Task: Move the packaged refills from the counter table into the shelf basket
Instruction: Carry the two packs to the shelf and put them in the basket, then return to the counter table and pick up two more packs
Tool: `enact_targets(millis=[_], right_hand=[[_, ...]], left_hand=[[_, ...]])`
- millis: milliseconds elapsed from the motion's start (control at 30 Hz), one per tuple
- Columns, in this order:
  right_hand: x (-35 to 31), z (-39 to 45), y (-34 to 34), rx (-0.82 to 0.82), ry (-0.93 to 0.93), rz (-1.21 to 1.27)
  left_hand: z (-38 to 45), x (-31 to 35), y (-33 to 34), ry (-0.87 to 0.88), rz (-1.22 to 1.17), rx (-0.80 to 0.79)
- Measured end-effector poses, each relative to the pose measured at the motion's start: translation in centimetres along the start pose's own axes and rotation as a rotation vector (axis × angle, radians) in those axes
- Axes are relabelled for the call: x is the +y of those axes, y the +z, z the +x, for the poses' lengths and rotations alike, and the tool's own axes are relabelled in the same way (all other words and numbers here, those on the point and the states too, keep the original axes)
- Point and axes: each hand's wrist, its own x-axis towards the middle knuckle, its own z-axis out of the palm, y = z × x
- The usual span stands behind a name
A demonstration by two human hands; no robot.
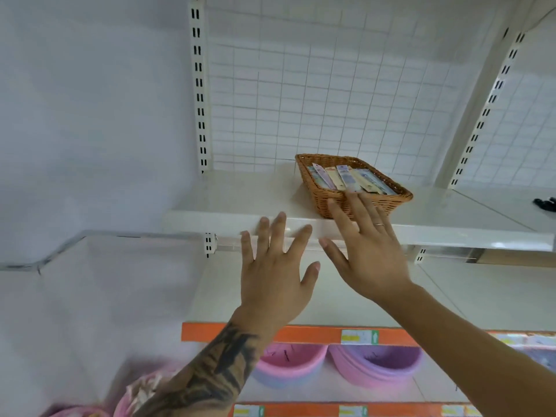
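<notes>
Left hand (pixel 272 276): raised before the shelf (pixel 228 203) edge, fingers spread, nothing held.
Right hand (pixel 368 251): fingers straight and apart, tips at the near wall of the wicker basket (pixel 334 203); nothing gripped.
Packaged refills (pixel 346 177): stacked inside the basket, on the shelf.
Handling: judged light, thin and slippery; best pinched flat across the card edges.
Pink tubs (pixel 288 365): seen on the lower shelf.

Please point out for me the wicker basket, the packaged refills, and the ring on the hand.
wicker basket (pixel 388 203), head view, on its front woven wall.
packaged refills (pixel 346 177), head view, on a middle packet inside.
ring (pixel 379 224), head view, on the band.
</notes>
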Motion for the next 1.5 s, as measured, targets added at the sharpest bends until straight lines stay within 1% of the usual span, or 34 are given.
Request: enact_targets(millis=[200,367,500,567,633,733,900,1000,1100,1267,1433,1500], right_hand=[[-0.3,-6.5,-2.9,-0.171,0.045,0.091],[-0.7,-13.6,-6.1,-0.241,-0.012,0.167],[-1.8,-19.4,-6.9,-0.289,-0.054,0.233],[-3.0,-22.1,-7.4,-0.295,-0.08,0.294],[-4.6,-24.4,-8.4,-0.292,-0.117,0.346],[-7.1,-27.5,-10.1,-0.293,-0.189,0.346],[-11.4,-32.5,-13.1,-0.308,-0.285,0.262],[-14.1,-35.1,-14.7,-0.296,-0.331,0.237],[-17.4,-37.3,-16.3,-0.305,-0.363,0.242],[-25.0,-41.4,-19.0,-0.321,-0.366,0.286],[-32.4,-47.2,-22.8,-0.38,-0.359,0.362],[-35.0,-49.4,-24.3,-0.399,-0.389,0.364]], left_hand=[[-5.6,2.8,-4.7,-0.105,0.022,-0.134],[-12.2,6.3,-7.0,-0.152,0.062,-0.169],[-19.1,9.8,-7.7,-0.2,0.049,-0.223],[-23.3,10.5,-8.3,-0.237,0.053,-0.293],[-27.4,10.3,-9.4,-0.296,0.117,-0.381],[-32.2,9.5,-11.9,-0.369,0.203,-0.475],[-37.7,9.3,-15.6,-0.385,0.266,-0.461],[-40.6,9.2,-17.5,-0.375,0.257,-0.45],[-44.5,8.1,-20.0,-0.382,0.259,-0.434],[-52.5,4.5,-25.2,-0.397,0.294,-0.43],[-61.4,1.6,-28.6,-0.478,0.24,-0.417],[-64.5,1.0,-29.5,-0.512,0.223,-0.423]])
